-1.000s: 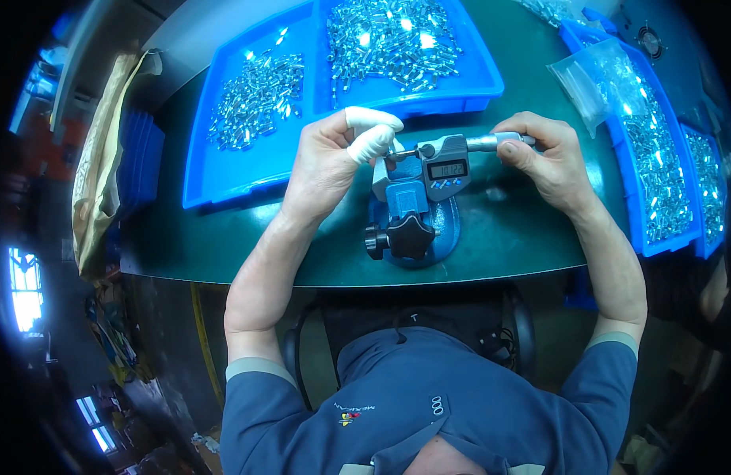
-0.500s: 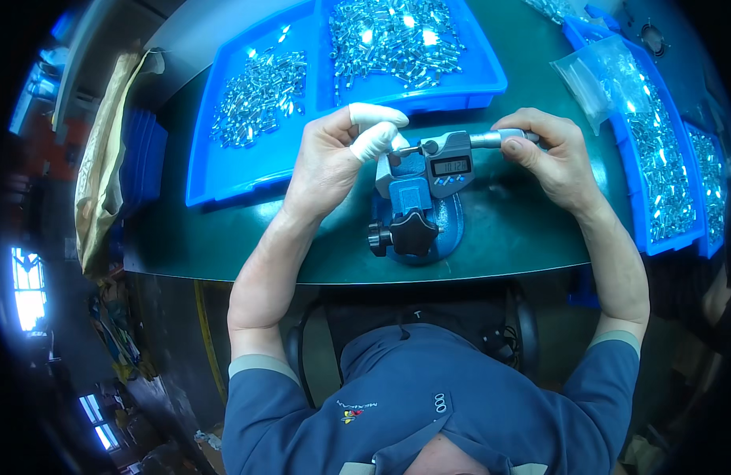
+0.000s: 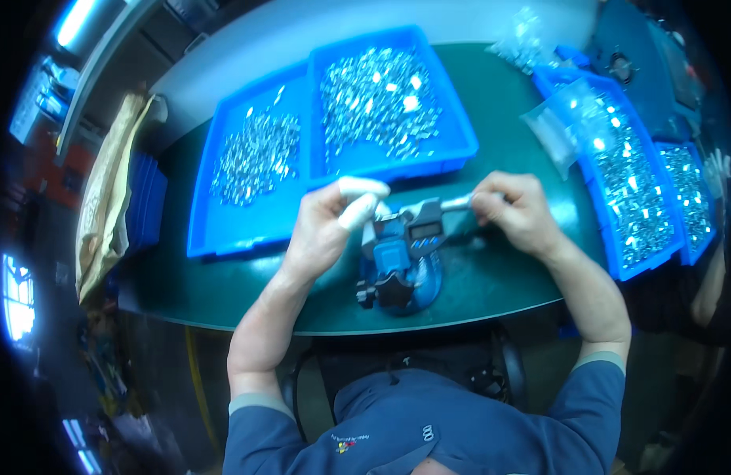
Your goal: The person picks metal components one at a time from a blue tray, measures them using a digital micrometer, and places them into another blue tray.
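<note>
A digital micrometer (image 3: 426,228) with a small grey display is clamped in a blue stand (image 3: 426,291) with a black knob. My left hand (image 3: 322,229) wears white finger cots on thumb and forefinger. Those two fingertips pinch together at the micrometer's measuring gap. Whatever lies between them is too small and hidden to make out. From the other side, my right hand (image 3: 517,212) has its bare fingers closed round the end of the micrometer's silver thimble (image 3: 456,203).
Behind the micrometer are two blue trays, a left one (image 3: 203,229) and a right one (image 3: 459,103), holding many small shiny metal parts. More filled blue trays (image 3: 673,237) stand at right, with a clear plastic bag (image 3: 552,134) over one. Brown paper (image 3: 104,198) stands at left. Another person's arm (image 3: 708,293) shows far right.
The whole view has shifted, so the table and hands sit lower in the picture. My right fingers have curled further round the thimble's end. My left hand keeps its pinch at the gap.
</note>
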Action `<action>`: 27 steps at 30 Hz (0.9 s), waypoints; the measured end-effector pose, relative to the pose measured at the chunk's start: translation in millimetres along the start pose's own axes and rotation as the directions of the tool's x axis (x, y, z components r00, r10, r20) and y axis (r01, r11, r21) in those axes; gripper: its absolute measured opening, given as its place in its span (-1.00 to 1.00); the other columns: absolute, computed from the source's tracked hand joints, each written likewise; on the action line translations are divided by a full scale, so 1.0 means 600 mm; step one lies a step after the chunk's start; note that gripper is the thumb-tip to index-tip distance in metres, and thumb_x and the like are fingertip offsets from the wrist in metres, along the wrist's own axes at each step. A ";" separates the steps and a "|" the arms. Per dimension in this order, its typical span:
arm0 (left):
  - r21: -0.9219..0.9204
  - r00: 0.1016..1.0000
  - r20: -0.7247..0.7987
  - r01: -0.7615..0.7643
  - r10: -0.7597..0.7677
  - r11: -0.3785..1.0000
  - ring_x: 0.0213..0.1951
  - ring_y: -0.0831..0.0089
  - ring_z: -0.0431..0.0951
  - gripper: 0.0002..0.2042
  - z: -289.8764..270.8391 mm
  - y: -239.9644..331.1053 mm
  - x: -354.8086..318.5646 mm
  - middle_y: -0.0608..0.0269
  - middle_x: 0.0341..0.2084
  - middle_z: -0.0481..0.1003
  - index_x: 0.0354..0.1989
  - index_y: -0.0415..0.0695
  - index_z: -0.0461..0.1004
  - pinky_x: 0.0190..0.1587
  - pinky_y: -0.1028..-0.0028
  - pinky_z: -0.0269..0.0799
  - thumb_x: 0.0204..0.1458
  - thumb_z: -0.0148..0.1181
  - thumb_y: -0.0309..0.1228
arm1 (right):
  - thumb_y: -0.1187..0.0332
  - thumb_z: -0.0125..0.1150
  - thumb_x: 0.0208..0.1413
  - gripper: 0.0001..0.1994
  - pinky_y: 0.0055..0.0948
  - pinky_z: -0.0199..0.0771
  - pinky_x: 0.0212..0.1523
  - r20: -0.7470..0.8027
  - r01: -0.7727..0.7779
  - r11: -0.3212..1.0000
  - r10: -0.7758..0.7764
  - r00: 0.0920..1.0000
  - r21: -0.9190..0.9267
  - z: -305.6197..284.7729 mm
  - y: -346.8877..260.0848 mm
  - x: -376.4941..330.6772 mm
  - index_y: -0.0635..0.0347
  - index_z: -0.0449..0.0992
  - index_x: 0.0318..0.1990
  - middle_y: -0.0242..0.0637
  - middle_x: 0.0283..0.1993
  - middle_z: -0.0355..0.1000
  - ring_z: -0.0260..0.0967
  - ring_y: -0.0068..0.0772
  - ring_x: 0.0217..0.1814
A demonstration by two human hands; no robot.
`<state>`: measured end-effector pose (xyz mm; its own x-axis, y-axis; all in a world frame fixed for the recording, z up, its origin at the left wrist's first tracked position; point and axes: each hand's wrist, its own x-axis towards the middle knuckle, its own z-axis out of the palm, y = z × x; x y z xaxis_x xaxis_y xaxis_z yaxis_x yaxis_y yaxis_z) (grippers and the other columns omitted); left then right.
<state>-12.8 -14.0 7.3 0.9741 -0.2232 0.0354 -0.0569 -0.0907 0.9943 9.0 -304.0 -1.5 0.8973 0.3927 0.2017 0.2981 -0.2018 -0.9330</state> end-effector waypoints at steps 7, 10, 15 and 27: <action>-0.052 0.998 0.037 0.058 -0.056 0.997 -0.37 0.51 0.55 -0.77 0.006 0.013 -0.010 0.21 -0.40 0.56 -0.03 -0.24 0.50 -0.28 0.51 0.46 0.14 0.21 -0.49 | 0.24 0.29 0.16 -0.76 -0.56 0.30 -0.50 0.010 0.054 0.998 -0.055 0.998 0.024 -0.001 0.015 -0.002 0.28 0.61 -0.34 -0.39 -0.56 0.46 0.33 -0.68 -0.52; -0.032 0.999 0.037 0.010 -0.009 0.999 -0.36 0.50 0.56 -0.76 0.006 0.017 -0.011 0.21 -0.38 0.56 -0.03 -0.24 0.49 -0.26 0.51 0.47 0.13 0.20 -0.51 | 0.21 0.29 0.17 -0.74 -0.56 0.28 -0.50 0.003 0.032 0.999 -0.032 0.999 0.012 -0.004 0.007 0.000 0.27 0.60 -0.35 -0.40 -0.56 0.46 0.31 -0.69 -0.52; -0.021 0.999 0.028 0.040 -0.039 0.999 -0.34 0.49 0.58 -0.75 0.007 0.017 -0.010 0.20 -0.37 0.56 -0.03 -0.25 0.49 -0.24 0.50 0.49 0.11 0.19 -0.54 | 0.20 0.28 0.19 -0.73 -0.59 0.26 -0.51 0.033 0.052 0.995 -0.055 0.998 0.086 -0.002 0.015 -0.002 0.27 0.60 -0.31 -0.40 -0.54 0.47 0.31 -0.71 -0.50; 0.004 0.998 0.013 0.053 -0.053 0.999 -0.34 0.51 0.60 -0.74 0.008 0.019 -0.008 0.19 -0.35 0.59 0.00 -0.23 0.49 -0.35 0.55 0.49 0.12 0.17 -0.56 | 0.22 0.31 0.16 -0.75 -0.61 0.26 -0.48 0.039 0.033 0.992 -0.038 0.999 0.121 -0.006 0.009 0.000 0.27 0.60 -0.27 -0.43 -0.48 0.48 0.30 -0.73 -0.47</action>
<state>-19.3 -18.8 17.9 0.9729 -0.2306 -0.0191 -0.0057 -0.1065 0.9943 12.0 -308.3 -5.3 0.8719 0.4351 0.2249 0.2855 -0.0783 -0.9552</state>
